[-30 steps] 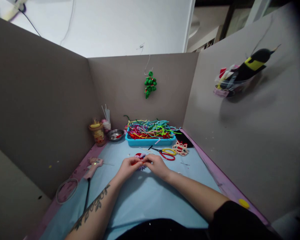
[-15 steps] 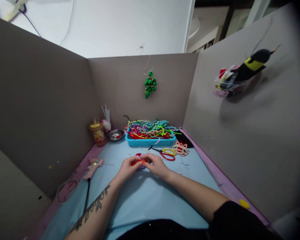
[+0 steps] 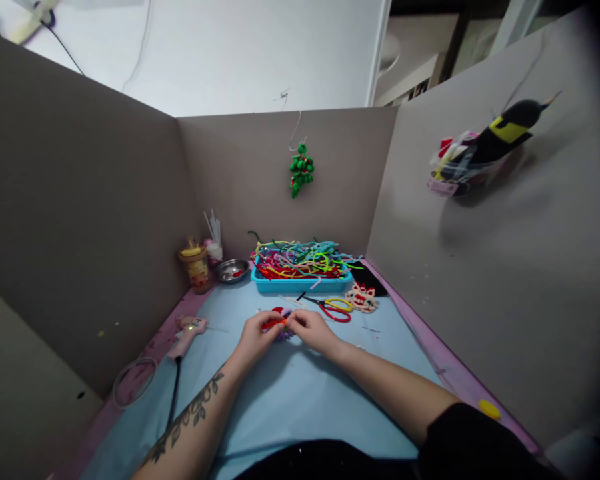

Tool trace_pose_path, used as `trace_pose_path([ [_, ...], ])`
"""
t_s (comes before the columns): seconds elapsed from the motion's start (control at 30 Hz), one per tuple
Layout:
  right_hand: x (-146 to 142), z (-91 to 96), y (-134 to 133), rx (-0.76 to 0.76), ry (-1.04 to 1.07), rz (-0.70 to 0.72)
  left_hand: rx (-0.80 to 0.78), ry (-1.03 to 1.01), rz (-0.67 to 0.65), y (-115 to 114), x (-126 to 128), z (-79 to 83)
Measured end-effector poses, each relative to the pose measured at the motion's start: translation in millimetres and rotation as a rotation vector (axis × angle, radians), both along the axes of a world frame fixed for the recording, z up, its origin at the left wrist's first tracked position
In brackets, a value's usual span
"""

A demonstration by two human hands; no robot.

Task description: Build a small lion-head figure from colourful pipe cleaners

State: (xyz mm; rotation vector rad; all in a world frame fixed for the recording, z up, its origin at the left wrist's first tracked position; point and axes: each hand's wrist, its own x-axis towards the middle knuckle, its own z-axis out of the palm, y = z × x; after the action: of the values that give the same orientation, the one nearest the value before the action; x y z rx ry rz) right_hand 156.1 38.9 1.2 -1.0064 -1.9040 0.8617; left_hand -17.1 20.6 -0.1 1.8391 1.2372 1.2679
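Both my hands meet over the middle of the blue-covered table [image 3: 275, 400]. Between them is a small craft piece of coloured pipe cleaners [image 3: 285, 335], with red, orange and purple parts. My left hand [image 3: 258, 332] is closed on its left side, thumb and fingers pinched at the orange part. From the right, my right hand [image 3: 311, 329] pinches the piece with thumb and forefinger close to the left fingertips. Much of the piece is hidden behind the fingers. Just beyond my right hand lie scissors [image 3: 336, 309] with one red and one yellow handle loop.
A turquoise tray [image 3: 300, 285] heaped with pipe cleaners stands at the back, beside a metal bowl [image 3: 231, 271] and a brown cup [image 3: 196, 270]. A pink glue gun [image 3: 187, 337] lies left; a beige-and-red pipe-cleaner piece [image 3: 362, 298] lies right. Grey panels [image 3: 280, 133] enclose the table.
My right fingertips have shifted slightly and drawn into a tighter pinch, showing a little more of the purple part. My left hand stays nearly in place.
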Motion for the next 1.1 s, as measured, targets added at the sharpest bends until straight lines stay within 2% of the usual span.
trace_pose_path([
  [0.17,-0.5,-0.2,0.1,-0.017,0.001,-0.008,0.037,0.039,-0.028,0.2,0.0,-0.1],
  [0.5,0.4,1.4,-1.3,0.05,0.03,0.046,-0.076,0.018,-0.059,-1.8,1.2,3.3],
  [1.1,4.9,-2.8,-1.9,0.363,-0.174,0.041,-0.129,0.022,-0.081,-0.7,0.9,2.9],
])
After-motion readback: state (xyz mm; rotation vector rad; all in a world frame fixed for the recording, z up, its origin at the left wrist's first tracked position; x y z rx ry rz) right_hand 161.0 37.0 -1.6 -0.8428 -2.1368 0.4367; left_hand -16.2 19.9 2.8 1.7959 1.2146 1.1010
